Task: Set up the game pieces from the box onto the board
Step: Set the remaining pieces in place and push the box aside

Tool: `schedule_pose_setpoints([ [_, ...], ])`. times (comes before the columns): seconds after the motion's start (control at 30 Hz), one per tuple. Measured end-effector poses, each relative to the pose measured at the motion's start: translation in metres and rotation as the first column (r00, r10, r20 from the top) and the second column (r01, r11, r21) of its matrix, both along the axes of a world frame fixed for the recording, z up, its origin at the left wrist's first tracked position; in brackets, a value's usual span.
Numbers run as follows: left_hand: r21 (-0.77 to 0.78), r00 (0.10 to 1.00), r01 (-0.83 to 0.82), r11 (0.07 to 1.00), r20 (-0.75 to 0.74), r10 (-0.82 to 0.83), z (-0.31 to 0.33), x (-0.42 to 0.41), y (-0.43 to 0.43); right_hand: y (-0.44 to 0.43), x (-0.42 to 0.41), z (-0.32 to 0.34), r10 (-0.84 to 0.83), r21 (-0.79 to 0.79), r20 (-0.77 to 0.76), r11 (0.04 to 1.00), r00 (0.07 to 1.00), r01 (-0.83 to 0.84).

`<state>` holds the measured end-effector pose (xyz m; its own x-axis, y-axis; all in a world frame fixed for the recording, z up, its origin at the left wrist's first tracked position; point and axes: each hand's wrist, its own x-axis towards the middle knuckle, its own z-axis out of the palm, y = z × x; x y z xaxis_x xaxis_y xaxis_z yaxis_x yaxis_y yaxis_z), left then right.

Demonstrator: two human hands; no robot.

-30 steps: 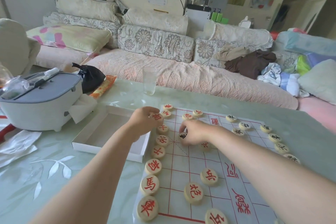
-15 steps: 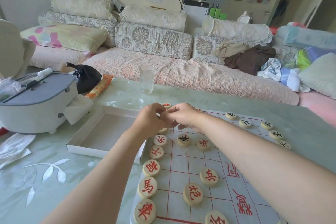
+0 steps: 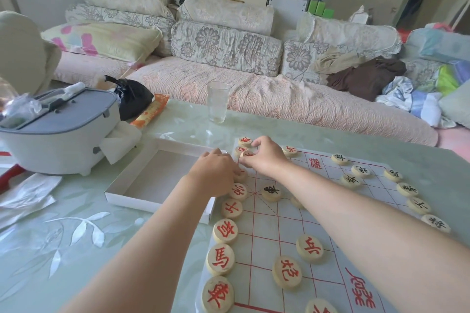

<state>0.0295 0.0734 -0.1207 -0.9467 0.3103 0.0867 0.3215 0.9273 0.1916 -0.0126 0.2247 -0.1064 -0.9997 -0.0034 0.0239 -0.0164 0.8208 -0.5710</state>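
A white board with a red grid lies on the table. Round wooden pieces with red characters line its left edge; pieces with black characters run along its right edge. One black-character piece sits alone near the middle. My right hand pinches a red-character piece at the board's far left corner. My left hand rests palm down over the left column, covering a piece there. The open white box, with nothing visible in it, lies left of the board.
A drinking glass stands beyond the board. A grey-lidded white appliance, a black bag, an orange packet and plastic wrap occupy the table's left side. A sofa with cushions and clothes runs behind.
My right hand left the black-character piece on the board, moved to the far left corner and took a red-character piece. My left hand slid slightly down the left column.
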Motion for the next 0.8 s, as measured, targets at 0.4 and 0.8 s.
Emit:
schedule_pose_setpoints([
  [0.4,0.193,0.999,-0.028,0.981,0.027,0.024,-0.006,0.001,-0.006,-0.013,-0.006,-0.016,0.049,0.073,-0.05,0.996,0.998,-0.045],
  [0.8,0.156,0.987,-0.142,0.977,-0.056,0.152,0.003,0.004,0.01,0.033,0.02,0.004,0.187,0.077,-0.055,0.98,0.981,-0.183],
])
